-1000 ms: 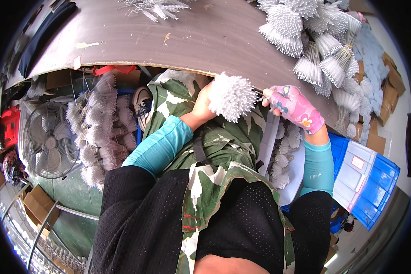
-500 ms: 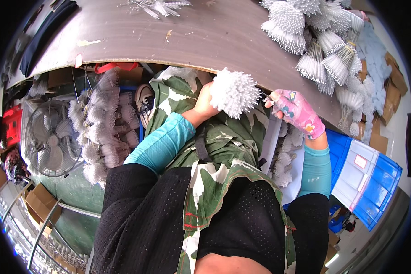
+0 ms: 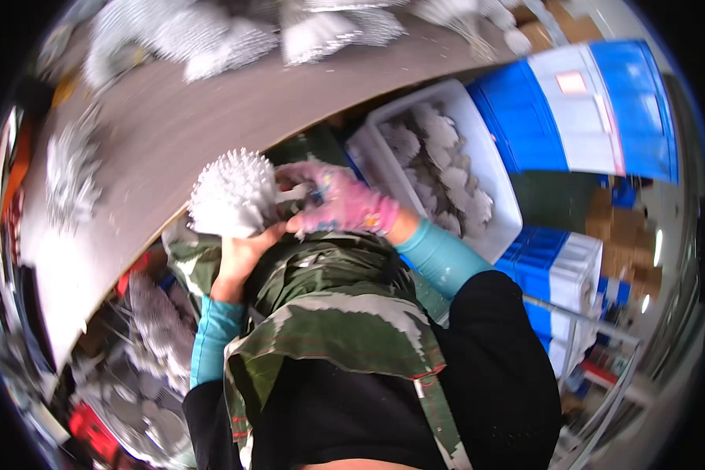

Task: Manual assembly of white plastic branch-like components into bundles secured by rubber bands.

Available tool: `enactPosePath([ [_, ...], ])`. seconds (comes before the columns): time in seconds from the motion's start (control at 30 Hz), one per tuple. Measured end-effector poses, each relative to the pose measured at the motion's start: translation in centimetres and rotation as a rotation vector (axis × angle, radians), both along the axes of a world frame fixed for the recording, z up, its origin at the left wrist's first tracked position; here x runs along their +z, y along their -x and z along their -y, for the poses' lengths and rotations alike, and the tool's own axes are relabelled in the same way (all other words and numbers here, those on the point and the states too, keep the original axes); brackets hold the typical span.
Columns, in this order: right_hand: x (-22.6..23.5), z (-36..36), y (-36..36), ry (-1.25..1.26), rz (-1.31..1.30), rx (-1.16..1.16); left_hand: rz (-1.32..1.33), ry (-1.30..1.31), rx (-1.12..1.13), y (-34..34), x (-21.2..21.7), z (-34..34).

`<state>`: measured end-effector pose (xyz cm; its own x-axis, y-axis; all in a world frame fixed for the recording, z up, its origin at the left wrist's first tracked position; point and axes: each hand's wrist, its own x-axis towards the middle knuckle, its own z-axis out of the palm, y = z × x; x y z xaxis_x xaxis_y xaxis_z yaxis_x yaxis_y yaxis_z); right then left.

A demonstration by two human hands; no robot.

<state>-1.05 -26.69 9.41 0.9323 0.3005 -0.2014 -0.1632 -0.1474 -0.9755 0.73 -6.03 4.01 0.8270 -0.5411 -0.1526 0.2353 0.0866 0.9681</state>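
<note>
My bare left hand (image 3: 247,254) is closed around the lower part of a bundle of thin white stems (image 3: 233,192). Their white bead-like tips form a round head that points up and toward the table. My right hand (image 3: 345,200), in a pink flowered glove, is curled close against the bundle's right side. Its thumb lies by the left hand's fingers, and a small white piece shows between its thumb and forefinger. Motion blur hides what exactly those fingers grip. Both hands are above my camouflage apron (image 3: 329,270), at the table's near edge.
Bundles of white stems (image 3: 317,35) lie along the far side of the brown table (image 3: 305,98); loose stems (image 3: 72,168) are at left. A white bin (image 3: 495,168) holding more bundles stands right of my hands, beside blue and white crates (image 3: 517,110). A metal rail (image 3: 587,317) is at lower right.
The view has swung to the right, bringing the white bin into fuller sight. My right hand, apart from the bundle before, is now against it; the left hand still holds the bundle.
</note>
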Motion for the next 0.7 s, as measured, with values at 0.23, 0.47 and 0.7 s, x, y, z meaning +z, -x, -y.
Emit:
enactPosePath([
  [0.23, -1.4, 1.0, 3.8, -0.392, -0.146, -0.19, 0.291, -0.166, -0.188, 0.8, 0.2, 3.1],
  [0.47, -3.1, 3.1, 4.3, -0.582, -0.102, -0.257, 0.115, -0.216, -0.469, -0.3, 2.9, 5.8],
  [0.7, -4.2, 6.8, 4.7, -0.777, -0.281, -0.417, -0.134, -0.201, -0.453, -1.3, 5.0, 10.0],
])
